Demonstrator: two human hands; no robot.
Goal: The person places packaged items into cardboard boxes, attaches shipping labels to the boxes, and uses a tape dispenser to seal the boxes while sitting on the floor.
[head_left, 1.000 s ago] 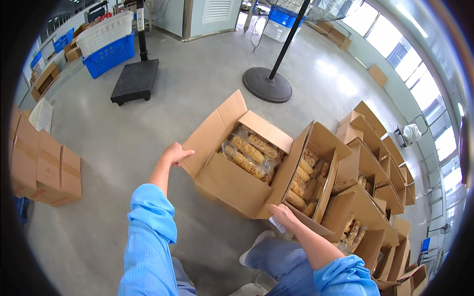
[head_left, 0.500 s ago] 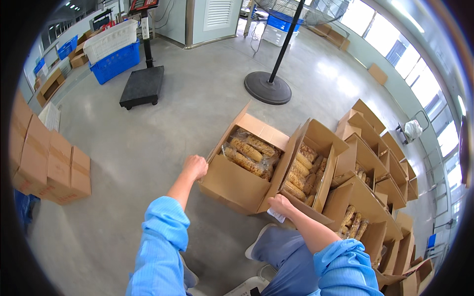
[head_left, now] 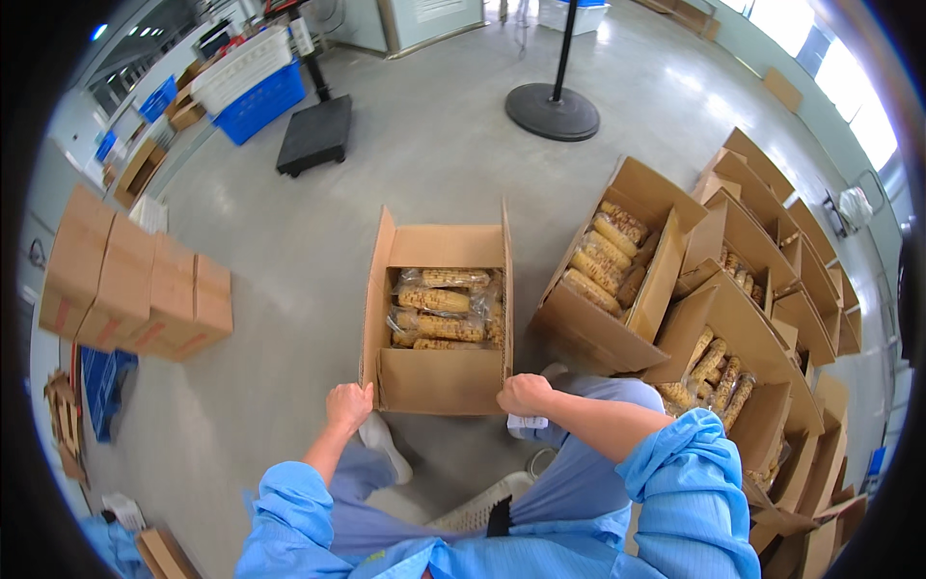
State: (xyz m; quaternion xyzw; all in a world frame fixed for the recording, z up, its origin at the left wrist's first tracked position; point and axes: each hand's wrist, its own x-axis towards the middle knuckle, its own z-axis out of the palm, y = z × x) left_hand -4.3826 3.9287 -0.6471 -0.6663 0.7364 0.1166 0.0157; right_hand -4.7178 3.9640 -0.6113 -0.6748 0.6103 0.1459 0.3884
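An open cardboard box full of bagged speckled corn cobs sits upright on the floor in front of me, its side flaps standing up. My left hand is closed on the near end of its left flap. My right hand grips the near end of the right flap, with a small white label hanging under the fingers. Just to the right stands another open carton of corn cobs, tilted in my view.
More open cartons crowd my right side. Stacked cartons stand left. Farther back are a platform scale, blue and white crates, a round-based stand and a trolley. My legs are below the box.
Both hands have drawn the box toward me and turned it square to my body, separating it from the carton on the right. Its flaps have swung more upright. My view has also shifted.
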